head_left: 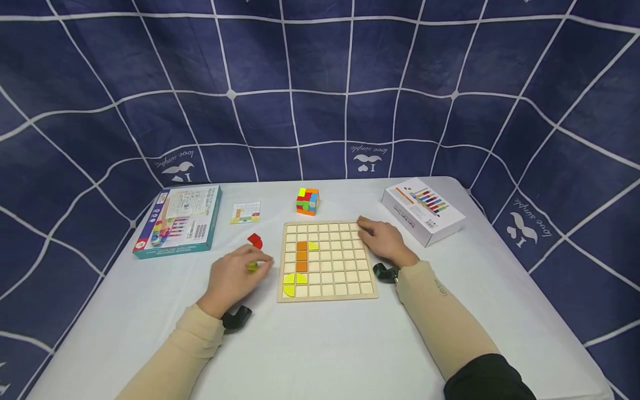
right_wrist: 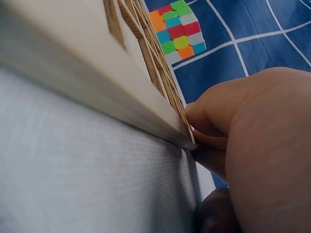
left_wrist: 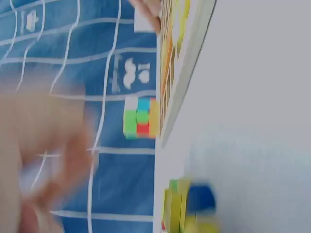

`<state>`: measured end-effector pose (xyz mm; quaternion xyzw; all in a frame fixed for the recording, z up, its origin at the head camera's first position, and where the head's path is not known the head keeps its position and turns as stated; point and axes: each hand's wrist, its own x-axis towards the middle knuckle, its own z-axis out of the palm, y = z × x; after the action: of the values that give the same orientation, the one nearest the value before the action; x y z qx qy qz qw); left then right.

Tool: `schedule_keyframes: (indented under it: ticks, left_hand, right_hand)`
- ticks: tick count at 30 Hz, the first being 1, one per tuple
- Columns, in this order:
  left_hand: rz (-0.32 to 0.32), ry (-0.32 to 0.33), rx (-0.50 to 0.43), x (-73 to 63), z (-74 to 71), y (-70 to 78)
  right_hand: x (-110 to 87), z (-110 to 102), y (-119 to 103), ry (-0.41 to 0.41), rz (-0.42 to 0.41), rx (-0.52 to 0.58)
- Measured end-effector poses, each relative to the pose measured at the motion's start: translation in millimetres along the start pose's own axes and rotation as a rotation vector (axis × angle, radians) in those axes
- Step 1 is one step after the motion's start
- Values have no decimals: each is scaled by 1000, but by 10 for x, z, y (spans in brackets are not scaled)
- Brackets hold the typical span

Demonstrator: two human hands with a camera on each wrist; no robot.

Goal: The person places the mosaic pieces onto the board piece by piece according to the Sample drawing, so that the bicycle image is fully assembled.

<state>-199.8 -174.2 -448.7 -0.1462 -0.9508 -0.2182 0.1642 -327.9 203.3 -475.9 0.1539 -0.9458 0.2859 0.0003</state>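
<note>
A wooden grid board (head_left: pixel 328 296) lies on the white table, with orange squares (head_left: pixel 302 256) and yellow pieces (head_left: pixel 289 290) set in some of its cells. My right hand (head_left: pixel 384 241) pinches the board at its far right corner, as the right wrist view shows up close. Left of the board, my left hand (head_left: pixel 231 280) hovers low over loose pieces, its fingers pointing toward the board. A yellow piece (head_left: pixel 252 266) shows between its fingers and thumb in the head view. Under the blurred hand in the left wrist view are yellow pieces (left_wrist: pixel 174 208) and a blue piece (left_wrist: pixel 200 198).
A red piece (head_left: pixel 255 240) lies just beyond my left hand. Farther back are a patterned card (head_left: pixel 245 213) and a colourful puzzle cube (head_left: pixel 307 201). A teal-edged box (head_left: pixel 177 221) stands at the left, a white box (head_left: pixel 424 210) at the right. Behind hangs a blue gridded curtain (head_left: pixel 320 66).
</note>
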Motion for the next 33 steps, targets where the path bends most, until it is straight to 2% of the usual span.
schedule_keyframes:
  ticks: [1,3,4,6,11,17,28,30,33]
  left_hand:
    - [-96,21,13,18,-22,-37]
    - [-266,17,44,51,-40,-118]
    - [-324,-1,55,61,-44,-151]
    - [-369,-44,66,71,-26,-203]
    - [-341,-80,66,86,74,-245]
    - [-322,-56,64,127,162,-281]
    - [-333,-37,90,121,142,-273]
    - [-313,-21,81,113,140,-256]
    - [-223,-23,60,88,151,-208]
  right_hand:
    - [0,-4,-2,-2,1,-2]
    - [0,-12,-5,-3,3,-9]
    - [-1,-14,-6,-4,4,-10]
    - [-4,-14,-4,-6,8,-12]
    - [-11,-15,-1,-14,9,-11]
    - [-1,-18,2,-9,10,-5]
    - [6,-12,9,-4,10,-8]
    - [6,-8,8,-4,11,-6]
    - [4,-3,5,-10,13,-2]
